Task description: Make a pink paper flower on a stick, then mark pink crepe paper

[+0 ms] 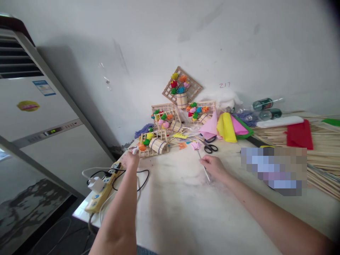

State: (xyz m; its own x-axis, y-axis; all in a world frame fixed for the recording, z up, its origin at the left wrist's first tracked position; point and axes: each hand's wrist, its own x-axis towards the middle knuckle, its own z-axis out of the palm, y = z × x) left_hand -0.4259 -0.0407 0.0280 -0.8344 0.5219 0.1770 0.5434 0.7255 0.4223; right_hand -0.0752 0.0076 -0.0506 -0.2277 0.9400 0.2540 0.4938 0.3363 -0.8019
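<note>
My right hand (214,166) pinches the thin stem of a pink paper flower (196,145), its bloom pointing away from me above the table. Black-handled scissors (210,148) lie just beyond that hand. At the table's left edge, my left hand (130,160) is closed around something mostly hidden; a small white part (135,150) shows at its fingers. Right beside it, a lattice panel (166,147) of sticks bears paper flowers and a bundled-stick pot (157,145).
A yellow power strip (99,198) with a white plug (96,184) and loose cables lies at the left edge. More flower panels (182,86) lean by the wall. Folded coloured paper (226,127), bottles (262,104), wooden sticks (276,136) and a blurred-out item (276,171) lie right.
</note>
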